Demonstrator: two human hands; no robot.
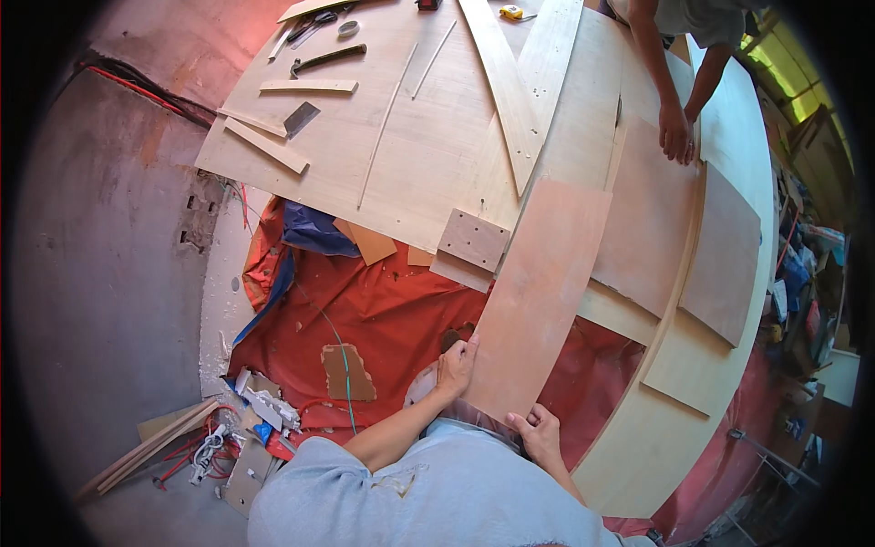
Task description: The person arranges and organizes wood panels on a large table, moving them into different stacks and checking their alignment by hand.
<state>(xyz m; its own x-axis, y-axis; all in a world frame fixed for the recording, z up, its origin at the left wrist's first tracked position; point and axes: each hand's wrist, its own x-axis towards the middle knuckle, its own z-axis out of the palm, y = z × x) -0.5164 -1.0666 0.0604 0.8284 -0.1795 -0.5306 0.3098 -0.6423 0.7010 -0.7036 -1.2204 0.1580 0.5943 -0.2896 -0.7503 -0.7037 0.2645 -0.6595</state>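
Observation:
A long plywood panel (543,287) reaches from my body toward the work table, its far end resting over the table's sheets. My left hand (456,369) grips its left edge near the close end. At the near right corner, my right hand (536,432) pinches the panel with the thumb on top. Left of the panel, a small plywood block (473,239) with several dark holes lies at the table edge on another small board. Wider plywood pieces (646,219) lie to the right, where a co-worker's hands (677,133) touch the far end of one.
On the plywood table top (328,157) lie a claw hammer (328,60), a tape roll (348,29), a yellow tape measure (511,11), a metal scraper blade (301,119) and wood strips (266,145). Red sheeting (410,301) covers the floor below. Scraps and cords (212,451) lie lower left.

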